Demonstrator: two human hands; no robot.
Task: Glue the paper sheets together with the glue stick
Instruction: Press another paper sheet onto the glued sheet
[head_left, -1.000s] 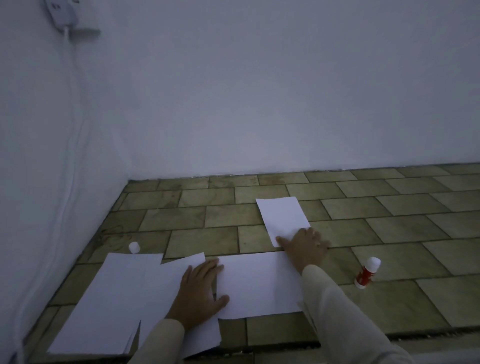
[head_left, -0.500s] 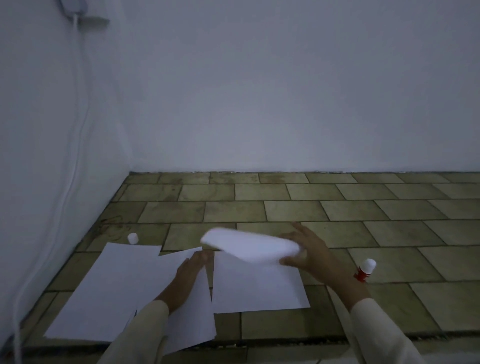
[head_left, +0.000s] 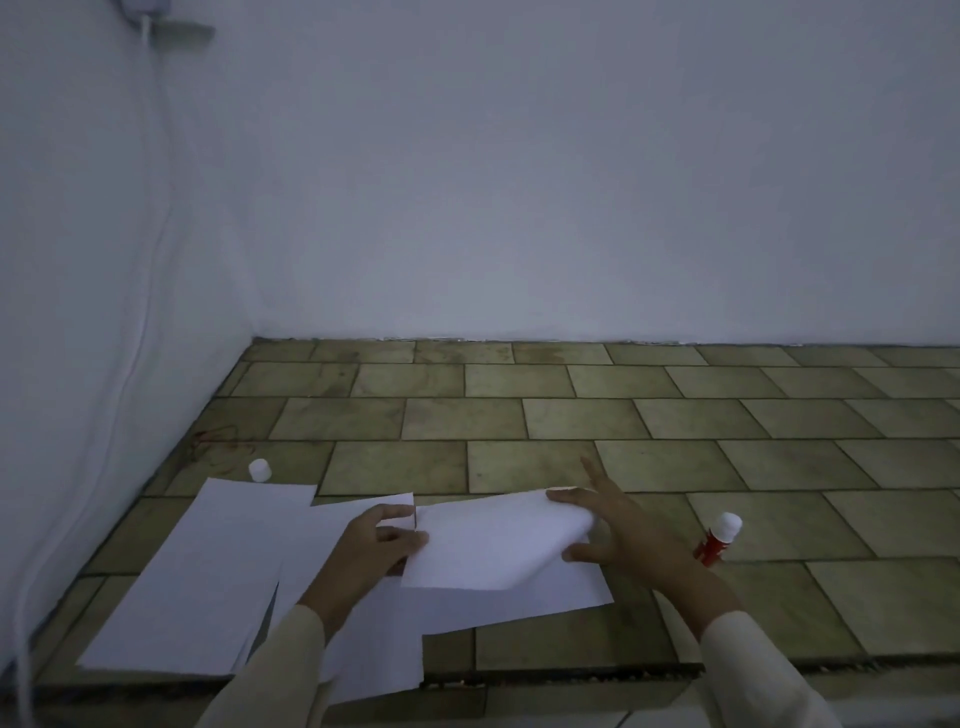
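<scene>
White paper is everywhere on the green-brown tiled floor. The small sheet is in the middle, and it is held up a little off the floor by two hands. It is curled over on its right side.

The left hand pinches the left edge of the small sheet between thumb and fingers. The right hand is on the right side of the small sheet. Its fingers are spread, with some on top of the curled edge and the thumb down below it, so it grips that curl loosely.

Right under the small sheet lies a bigger sheet, flat on the floor. It sticks out below and to the right of the small sheet. To the left of the small sheet lie more sheets, flat and partly on top of each other.

The glue stick is red with a white cap. It stands a bit tilted on the floor to the right of the small sheet, just behind the right wrist. Nobody is touching it. A little white cap sits on the floor well to the left of the small sheet, just past the far edge of the left sheets.
</scene>
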